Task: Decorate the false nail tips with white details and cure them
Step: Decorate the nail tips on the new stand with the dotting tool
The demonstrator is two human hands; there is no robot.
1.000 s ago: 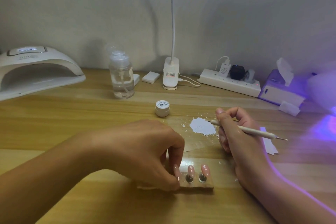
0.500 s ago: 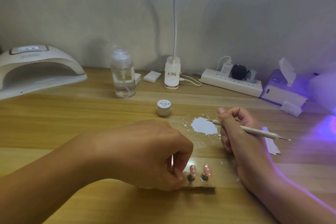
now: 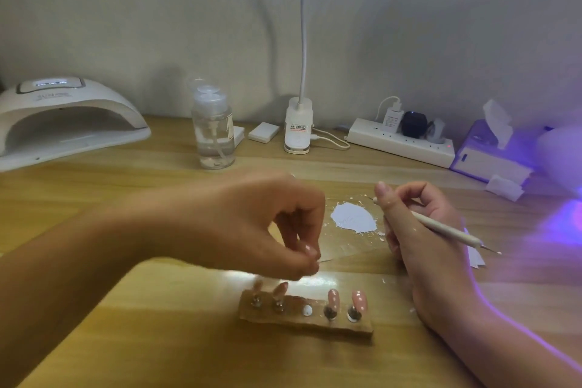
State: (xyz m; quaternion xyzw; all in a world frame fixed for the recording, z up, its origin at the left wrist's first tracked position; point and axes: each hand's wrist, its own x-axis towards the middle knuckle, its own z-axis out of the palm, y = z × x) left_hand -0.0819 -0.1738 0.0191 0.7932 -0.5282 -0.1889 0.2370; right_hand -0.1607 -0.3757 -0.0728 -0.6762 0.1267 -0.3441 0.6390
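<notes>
A wooden holder strip (image 3: 302, 323) lies on the table near me with several pink nail tips on metal pegs; its middle spot (image 3: 307, 310) shows only a white dot. My left hand (image 3: 252, 224) hovers above the strip and pinches one pink nail tip (image 3: 310, 250) between thumb and fingers. To the right, my right hand (image 3: 419, 230) rests on the table and grips a white dotting pen (image 3: 441, 225), its tip pointing right. A patch of white gel (image 3: 354, 217) lies on a clear sheet between the hands.
A white curing lamp (image 3: 63, 123) stands at the back left. Along the wall are a clear pump bottle (image 3: 213, 132), a small white box (image 3: 264, 132), a clip lamp base (image 3: 297, 126), a power strip (image 3: 403, 142) and a tissue box (image 3: 491, 154). Purple light glows at the right.
My left hand has risen from the holder strip with one nail tip pinched in it, uncovering the strip's left pegs. My right hand keeps the pen in much the same place.
</notes>
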